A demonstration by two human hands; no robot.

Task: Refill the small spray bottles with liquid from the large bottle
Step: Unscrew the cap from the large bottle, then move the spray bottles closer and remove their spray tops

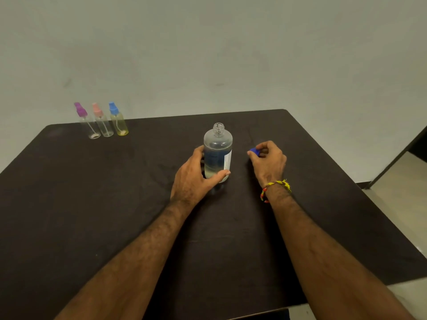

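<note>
The large clear bottle [218, 144] stands upright in the middle of the dark table [92, 192], its threaded neck uncapped and liquid filling its lower part. My left hand [196, 176] grips its lower body from the left, thumb across the front. To the right, my right hand [269, 161] pinches the blue cap [253, 151] just above the tabletop. Three small spray bottles stand in a row at the far left: one with a purple top [89, 125], one with a pink top [102, 123], and one with a blue top [118, 122] that looks yellowish.
A pale wall rises behind the table. The table's right edge drops to a light floor [402, 181], where a dark slanted frame [397, 155] stands. A braided yellow and red band [275, 188] circles my right wrist.
</note>
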